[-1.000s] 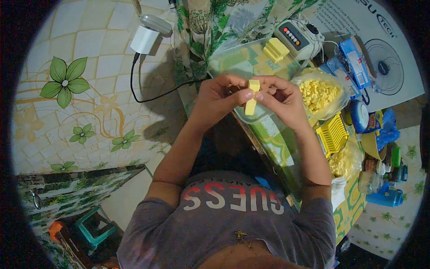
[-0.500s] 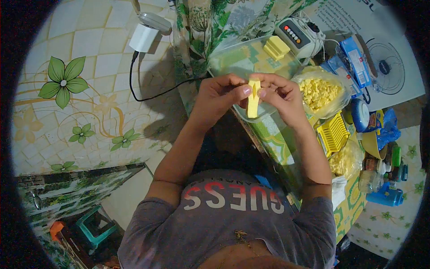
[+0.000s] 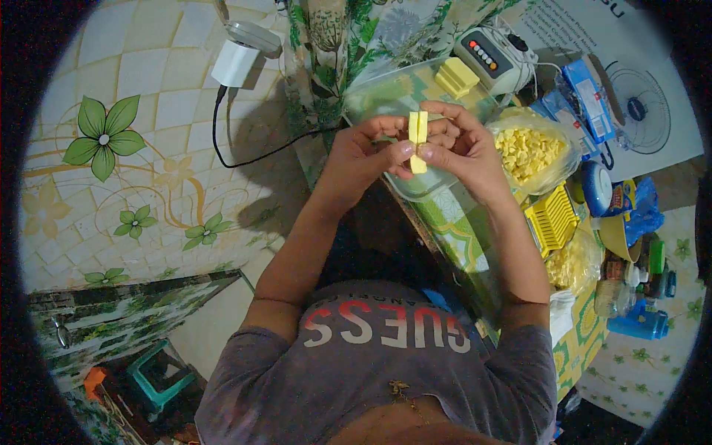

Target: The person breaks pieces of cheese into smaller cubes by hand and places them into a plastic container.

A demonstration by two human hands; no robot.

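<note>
A small yellow piece (image 3: 418, 141) stands upright between my two hands, with a thin dark line down its upper half. My left hand (image 3: 374, 152) pinches it from the left, thumb toward me. From the right my right hand (image 3: 456, 152) grips the same piece between thumb and fingers, its index finger raised. Beneath and beyond the hands is a clear plastic container (image 3: 371, 98), with a yellow ridged block (image 3: 456, 78) at its far right. Just right of my right hand sits a plastic bag of small yellow pieces (image 3: 528, 157).
A yellow slotted rack (image 3: 551, 221) and another bag of yellow pieces (image 3: 572, 263) lie along the right side. Behind are a white device with buttons (image 3: 493, 63), blue boxes (image 3: 588, 100) and a fan carton (image 3: 638, 96). A cable hangs from a white charger (image 3: 236, 65).
The yellow piece has turned and now shows a narrow, split-looking face. My right index finger has lifted away from it, and the hands remain in nearly the same place.
</note>
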